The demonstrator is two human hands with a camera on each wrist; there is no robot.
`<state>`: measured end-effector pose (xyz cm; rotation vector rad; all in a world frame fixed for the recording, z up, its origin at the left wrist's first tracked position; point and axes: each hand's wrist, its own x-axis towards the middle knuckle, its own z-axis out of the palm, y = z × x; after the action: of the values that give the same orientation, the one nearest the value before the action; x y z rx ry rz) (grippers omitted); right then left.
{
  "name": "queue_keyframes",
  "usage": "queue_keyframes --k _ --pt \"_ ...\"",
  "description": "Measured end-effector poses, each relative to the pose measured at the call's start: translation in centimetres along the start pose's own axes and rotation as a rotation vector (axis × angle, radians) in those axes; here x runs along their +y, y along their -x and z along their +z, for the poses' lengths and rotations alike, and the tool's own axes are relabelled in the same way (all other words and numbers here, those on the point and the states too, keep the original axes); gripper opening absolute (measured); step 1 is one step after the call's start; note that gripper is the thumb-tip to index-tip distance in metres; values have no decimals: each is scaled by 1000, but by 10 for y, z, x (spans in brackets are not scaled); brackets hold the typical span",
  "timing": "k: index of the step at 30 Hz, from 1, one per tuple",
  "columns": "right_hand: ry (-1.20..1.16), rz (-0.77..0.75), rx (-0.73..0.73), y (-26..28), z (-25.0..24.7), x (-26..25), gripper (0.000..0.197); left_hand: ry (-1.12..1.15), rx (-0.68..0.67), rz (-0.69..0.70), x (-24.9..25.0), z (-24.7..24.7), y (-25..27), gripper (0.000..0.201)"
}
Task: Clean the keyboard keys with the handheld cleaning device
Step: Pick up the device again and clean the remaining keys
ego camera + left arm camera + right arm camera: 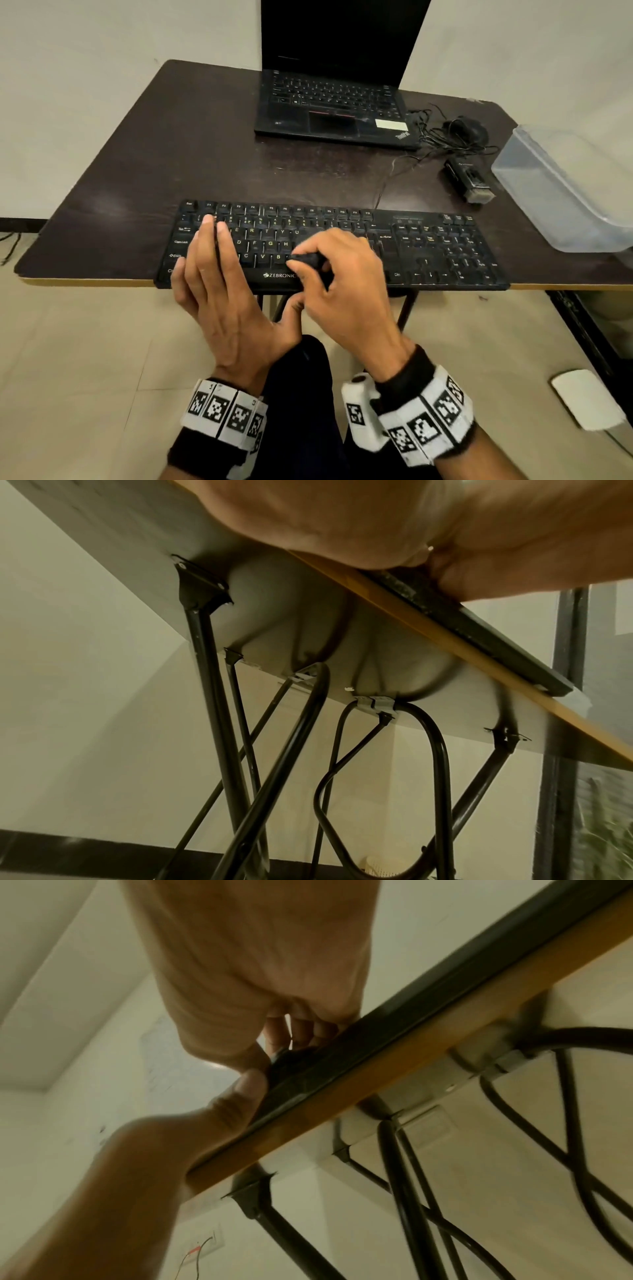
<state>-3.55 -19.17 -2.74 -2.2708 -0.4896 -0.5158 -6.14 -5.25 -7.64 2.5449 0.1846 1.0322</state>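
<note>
A black keyboard (428,246) lies along the front edge of the dark table (171,154). My left hand (219,274) rests flat on its left end, fingers straight over the keys, thumb at the front edge. My right hand (342,284) curls round a small black cleaning device (306,260) and holds it on the lower key rows near the middle. In the right wrist view the right hand (257,961) pinches the device (291,1056) above the keyboard's front edge (411,1015). The left wrist view shows only the left palm (377,520) on the keyboard's edge (479,631).
An open black laptop (329,102) stands at the back of the table. A mouse (466,130) with tangled cable, a small black gadget (469,181) and a clear plastic box (565,192) sit at the right. Black folding legs (212,696) run under the table.
</note>
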Motion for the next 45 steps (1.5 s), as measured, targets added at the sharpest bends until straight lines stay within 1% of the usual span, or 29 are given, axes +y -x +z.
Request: queue_keyframes --k 1,3,6,8,10,13,14,16,18,20,22,24,26,27,29,32,34,36,38,42,45 --pt "10 -21 -25 -3 2 -2 7 1 1 3 0 0 0 113" --pt "44 -28 -40 -4 -10 7 6 -14 -4 5 -1 0 0 116" --pt "64 88 8 -5 -40 28 4 -30 2 9 -1 1 0 122" --pt "57 127 18 -7 -43 28 4 -29 13 5 -2 2 0 122" --pt "36 96 -13 -12 -25 12 4 -8 15 -5 0 1 0 118" --pt "-14 20 -99 -26 13 -16 9 23 44 -25 1 1 1 102" --pt "-15 -8 -123 -31 22 -23 9 29 48 -30 1 1 0 101" --pt "3 -65 -172 -37 29 -29 8 32 48 -29 0 2 0 100" --pt "30 -87 -198 -38 20 -25 7 25 41 -17 -1 1 0 102" --pt "67 -38 -172 -36 -1 -9 5 8 18 -14 -1 0 0 111" --pt "110 75 -116 -31 -30 14 4 -11 -9 -11 -1 -1 0 122" --pt "141 195 -91 -28 -53 31 7 -18 -21 -15 -1 -1 0 125" --pt "128 254 -87 -26 -58 34 8 -11 -20 -24 0 -1 0 126" --pt "99 252 -93 -27 -52 28 8 -7 -21 -30 0 -1 0 125" --pt "30 200 -125 -34 -26 8 5 1 -25 -41 1 -2 1 121" --pt "38 97 -210 -52 13 -21 5 27 -13 -42 0 -2 1 111" --pt "31 74 -249 -60 23 -30 6 37 -11 -42 -1 -1 1 110" --pt "35 56 -267 -59 16 -26 7 24 -22 -34 -1 -2 1 114" --pt "104 73 -238 -54 -4 -9 7 1 -38 -28 -1 -3 1 121" --pt "216 256 -155 -44 -53 27 10 -8 -47 -31 0 -2 1 126" --pt "201 290 -141 -48 -49 25 11 0 -48 -39 2 -3 0 125"
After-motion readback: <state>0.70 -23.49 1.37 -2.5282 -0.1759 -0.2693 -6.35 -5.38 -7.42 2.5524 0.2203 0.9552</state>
